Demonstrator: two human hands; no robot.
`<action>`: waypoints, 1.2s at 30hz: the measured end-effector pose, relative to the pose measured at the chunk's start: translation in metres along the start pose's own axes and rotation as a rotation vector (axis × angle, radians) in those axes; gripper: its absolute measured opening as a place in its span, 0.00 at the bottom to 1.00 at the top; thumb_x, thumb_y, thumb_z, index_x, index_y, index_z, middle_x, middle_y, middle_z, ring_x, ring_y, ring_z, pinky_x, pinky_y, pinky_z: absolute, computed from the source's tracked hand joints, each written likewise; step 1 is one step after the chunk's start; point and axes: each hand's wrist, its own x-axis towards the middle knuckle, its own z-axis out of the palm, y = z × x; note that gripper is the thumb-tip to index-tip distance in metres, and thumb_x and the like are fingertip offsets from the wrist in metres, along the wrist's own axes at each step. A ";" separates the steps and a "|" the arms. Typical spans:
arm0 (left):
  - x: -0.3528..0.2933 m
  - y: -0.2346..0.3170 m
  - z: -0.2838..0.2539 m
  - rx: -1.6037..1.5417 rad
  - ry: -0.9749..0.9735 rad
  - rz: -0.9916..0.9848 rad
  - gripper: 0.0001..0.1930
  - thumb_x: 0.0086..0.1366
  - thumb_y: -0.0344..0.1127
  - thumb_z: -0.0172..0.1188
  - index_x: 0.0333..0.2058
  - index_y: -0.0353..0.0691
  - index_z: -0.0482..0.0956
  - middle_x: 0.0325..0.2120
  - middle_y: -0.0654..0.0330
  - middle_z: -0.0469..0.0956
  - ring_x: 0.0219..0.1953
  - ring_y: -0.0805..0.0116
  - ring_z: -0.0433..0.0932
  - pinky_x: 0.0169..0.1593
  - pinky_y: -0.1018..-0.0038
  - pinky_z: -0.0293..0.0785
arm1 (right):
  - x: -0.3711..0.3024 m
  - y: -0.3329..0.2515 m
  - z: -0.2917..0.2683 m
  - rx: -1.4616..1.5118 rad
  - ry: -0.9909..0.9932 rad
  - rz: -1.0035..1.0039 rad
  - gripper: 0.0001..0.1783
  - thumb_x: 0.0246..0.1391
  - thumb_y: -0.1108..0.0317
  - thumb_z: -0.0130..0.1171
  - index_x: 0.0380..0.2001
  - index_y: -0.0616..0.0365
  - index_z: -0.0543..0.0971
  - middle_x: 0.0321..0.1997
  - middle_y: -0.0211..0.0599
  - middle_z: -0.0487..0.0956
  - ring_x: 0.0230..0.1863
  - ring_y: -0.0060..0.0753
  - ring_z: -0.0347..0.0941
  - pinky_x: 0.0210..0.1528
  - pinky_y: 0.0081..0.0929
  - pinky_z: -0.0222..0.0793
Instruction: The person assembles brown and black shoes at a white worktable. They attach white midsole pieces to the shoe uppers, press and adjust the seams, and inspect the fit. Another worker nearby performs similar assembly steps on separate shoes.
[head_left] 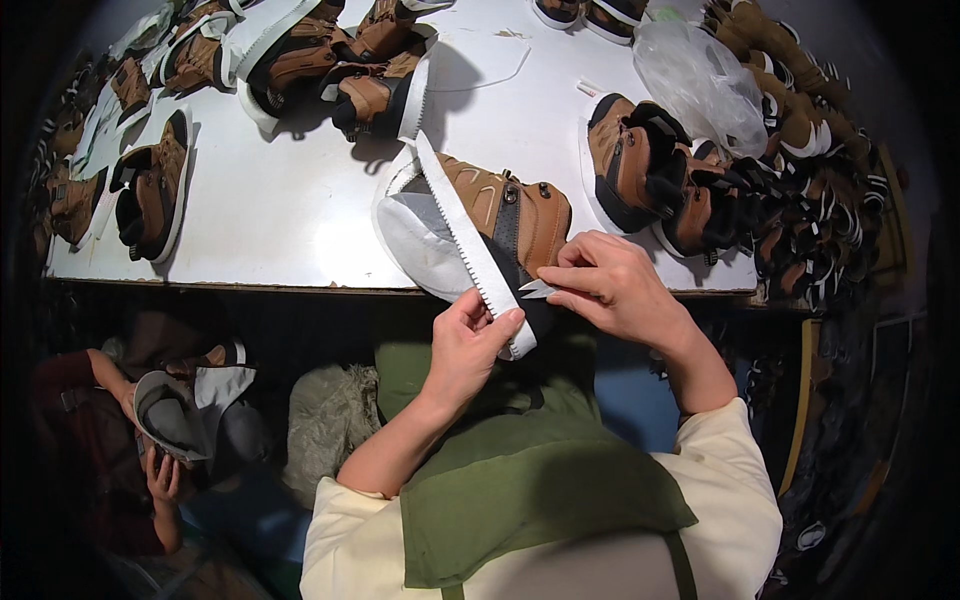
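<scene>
Pinching the lower end of a toothed white strip, the left hand has its thumb and fingers drawn together at 6 o'clock of a brown shoe. The right hand, at 4 o'clock, grips a small pointed metal tool between thumb and curled fingers; the exact type of tool cannot be confirmed. The shoe lies at the near edge of the counter, at 1 o'clock of the left hand.

Status, as judged: the upper is assembled, and the pale sole appears fitted. The strip seems only partly fixed. Its visible length runs straight from 11 o'clock to 5 o'clock across the shoe and appears to stand off the sole. Securing or trimming this length seems outstanding; the hidden side cannot be checked.

Appearance: the upper has brown panels, a dark grey band, small dark lace fittings and a black lower section. The sole is whitish grey, turned toward 8 o'clock. The strip has one saw-toothed edge.
</scene>
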 end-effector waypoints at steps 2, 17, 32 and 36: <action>0.000 0.000 0.001 -0.015 -0.003 0.000 0.12 0.62 0.29 0.63 0.43 0.33 0.76 0.34 0.65 0.78 0.33 0.82 0.74 0.39 0.82 0.71 | 0.000 -0.001 -0.002 -0.006 -0.014 0.002 0.14 0.43 0.68 0.69 0.37 0.54 0.84 0.31 0.33 0.75 0.34 0.37 0.74 0.36 0.33 0.70; 0.000 -0.002 -0.003 0.059 -0.010 0.022 0.10 0.64 0.29 0.62 0.43 0.32 0.75 0.35 0.66 0.77 0.35 0.82 0.73 0.39 0.81 0.72 | -0.007 0.003 0.009 0.100 0.060 0.010 0.14 0.44 0.68 0.69 0.38 0.56 0.84 0.31 0.34 0.76 0.33 0.37 0.74 0.36 0.31 0.70; -0.004 -0.004 -0.004 0.110 0.028 0.049 0.10 0.63 0.29 0.63 0.42 0.33 0.76 0.34 0.65 0.78 0.34 0.81 0.73 0.40 0.81 0.71 | -0.018 -0.002 0.026 0.113 0.188 0.050 0.16 0.43 0.70 0.70 0.39 0.56 0.85 0.31 0.34 0.76 0.32 0.34 0.73 0.33 0.29 0.70; -0.004 -0.005 -0.003 0.105 0.027 0.057 0.10 0.64 0.29 0.62 0.42 0.32 0.76 0.34 0.65 0.78 0.35 0.81 0.74 0.41 0.81 0.71 | -0.021 -0.005 0.028 0.101 0.211 0.077 0.15 0.44 0.70 0.70 0.39 0.57 0.85 0.31 0.34 0.76 0.32 0.34 0.73 0.33 0.29 0.70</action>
